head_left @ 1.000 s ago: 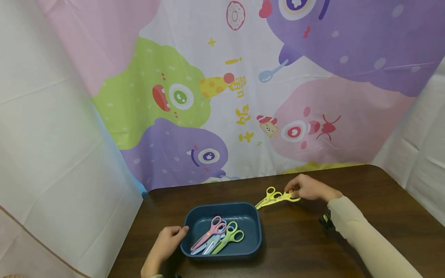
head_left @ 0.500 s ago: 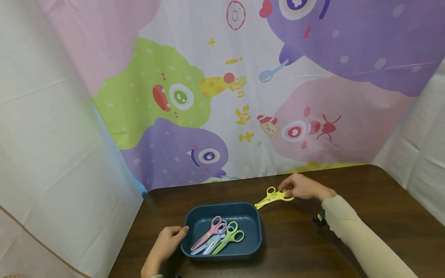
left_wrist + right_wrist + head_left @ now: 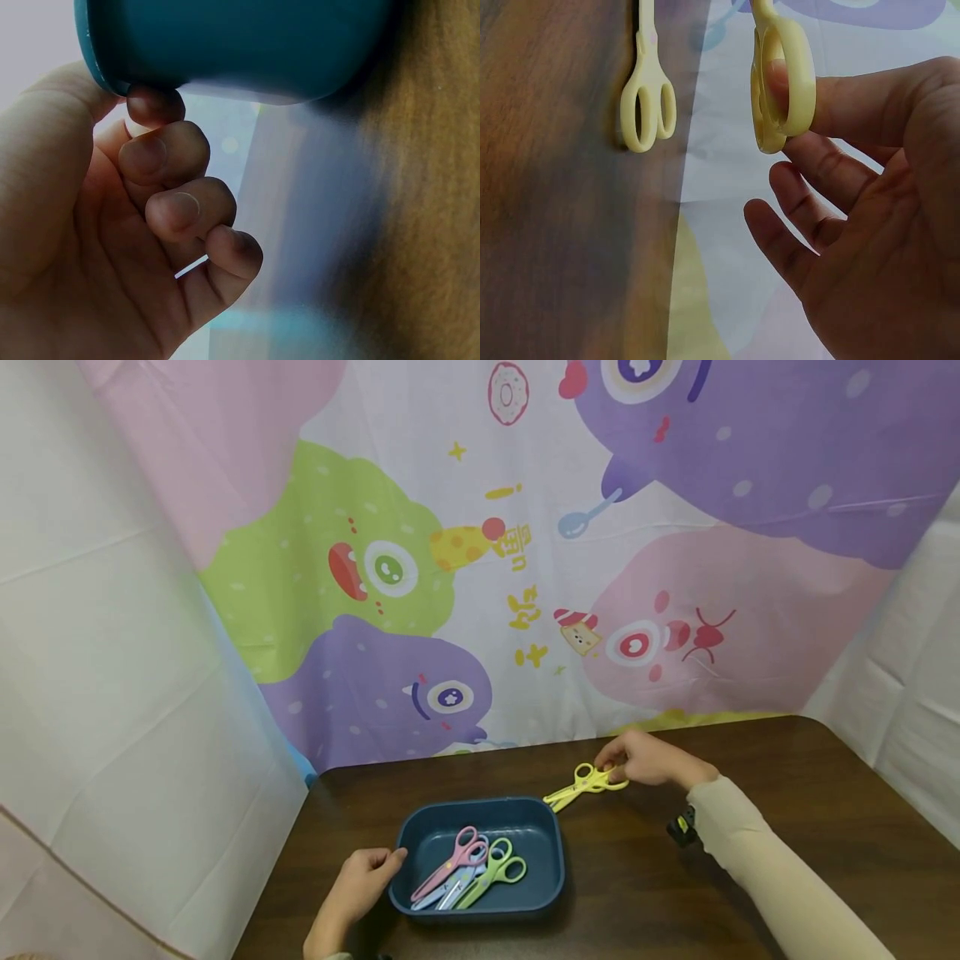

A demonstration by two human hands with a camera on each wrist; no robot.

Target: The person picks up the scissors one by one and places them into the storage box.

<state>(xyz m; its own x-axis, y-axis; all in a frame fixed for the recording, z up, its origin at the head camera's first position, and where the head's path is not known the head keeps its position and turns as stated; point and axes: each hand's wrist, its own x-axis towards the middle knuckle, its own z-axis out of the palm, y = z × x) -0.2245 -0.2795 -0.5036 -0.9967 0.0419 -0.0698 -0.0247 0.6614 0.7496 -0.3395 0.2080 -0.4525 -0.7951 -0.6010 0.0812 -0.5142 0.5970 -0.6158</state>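
Note:
My left hand (image 3: pixel 362 887) pinches the left rim of a dark blue tray (image 3: pixel 557 852) between thumb and index finger; the other fingers curl below. Inside the tray lie pink scissors (image 3: pixel 448 865), green scissors (image 3: pixel 489 878) and light blue scissors between them, partly covered. At the tray's far right, my right hand (image 3: pixel 651 760) pinches one handle of a pair of yellow scissors (image 3: pixel 801 79), which hangs above the table in the right wrist view. A second yellow pair (image 3: pixel 649 71) lies on the table beside it. The two overlap in the head view, blades pointing toward the tray's corner.
The dark wooden table (image 3: pixel 660 893) has its back edge just behind the right hand. A cartoon-printed cloth (image 3: pixel 540 710) hangs there. White cloth walls stand at the left (image 3: pixel 150 693) and right (image 3: pixel 900 693).
My right hand has moved left a little with the held yellow scissors, bringing them over the other yellow pair and nearer the tray. The left hand and tray have stayed still.

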